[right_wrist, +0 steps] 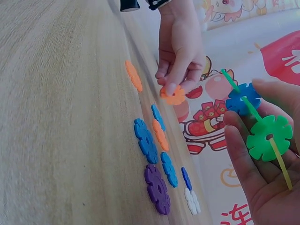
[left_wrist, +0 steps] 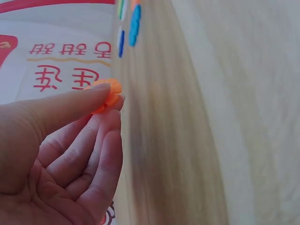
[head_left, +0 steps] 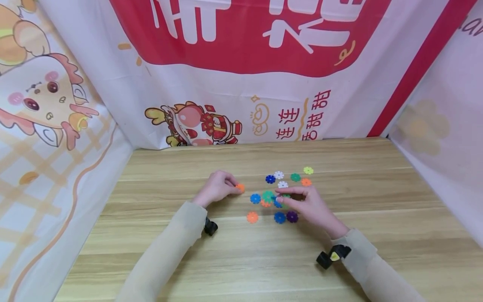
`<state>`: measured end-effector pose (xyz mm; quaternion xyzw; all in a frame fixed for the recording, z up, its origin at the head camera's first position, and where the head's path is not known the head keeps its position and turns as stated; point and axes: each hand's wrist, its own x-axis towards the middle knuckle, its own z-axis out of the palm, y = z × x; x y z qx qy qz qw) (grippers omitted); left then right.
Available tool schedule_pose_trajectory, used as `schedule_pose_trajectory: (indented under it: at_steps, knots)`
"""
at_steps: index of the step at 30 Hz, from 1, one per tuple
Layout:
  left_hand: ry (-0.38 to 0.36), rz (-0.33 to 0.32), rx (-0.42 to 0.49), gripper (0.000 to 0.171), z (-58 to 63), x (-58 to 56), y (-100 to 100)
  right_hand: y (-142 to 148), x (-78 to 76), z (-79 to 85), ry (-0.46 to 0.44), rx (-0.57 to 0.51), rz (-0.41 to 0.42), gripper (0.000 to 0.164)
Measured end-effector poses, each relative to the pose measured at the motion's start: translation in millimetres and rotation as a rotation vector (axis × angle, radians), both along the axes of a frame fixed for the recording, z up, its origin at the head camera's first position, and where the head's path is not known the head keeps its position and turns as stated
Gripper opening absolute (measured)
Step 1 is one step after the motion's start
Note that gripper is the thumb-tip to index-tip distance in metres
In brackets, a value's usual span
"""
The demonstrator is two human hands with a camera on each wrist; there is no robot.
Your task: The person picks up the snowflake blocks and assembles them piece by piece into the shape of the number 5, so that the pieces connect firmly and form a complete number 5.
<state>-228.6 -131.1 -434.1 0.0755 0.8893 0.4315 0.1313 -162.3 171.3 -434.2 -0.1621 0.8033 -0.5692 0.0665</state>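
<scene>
My left hand (head_left: pixel 219 187) pinches an orange snowflake disc (left_wrist: pixel 113 98) between thumb and fingertips, just above the table, left of the loose discs. My right hand (head_left: pixel 310 204) holds a small chain of interlocked snowflake discs by its fingertips. In the right wrist view this chain shows a blue disc (right_wrist: pixel 243 99), a green disc (right_wrist: pixel 269 139) facing the camera, more green seen edge-on, and a yellow disc (right_wrist: pixel 282 165) slotted edge-on into the green one. The two hands are apart, with the orange disc and the chain not touching.
Loose snowflake discs lie flat around the right hand: an orange one (head_left: pixel 252 217), a blue one (head_left: pixel 279 217), a purple one (head_left: pixel 292 217), white ones (head_left: pixel 279 175) and a yellow one (head_left: pixel 308 170). The wooden table (head_left: pixel 241 260) meets a printed cloth (head_left: pixel 211 92) behind.
</scene>
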Motion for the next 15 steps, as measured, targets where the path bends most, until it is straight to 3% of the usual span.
schedule_pose_trajectory:
  at_steps: [9,15]
  knots:
    - [0.128,-0.032,0.085,0.009,3.5,19.0,12,-2,-0.1,2.0,0.020,0.002,-0.035,0.026]
    - [0.174,-0.052,0.139,0.008,5.9,35.9,24,-2,-2.1,-1.1,0.028,0.003,-0.082,0.022]
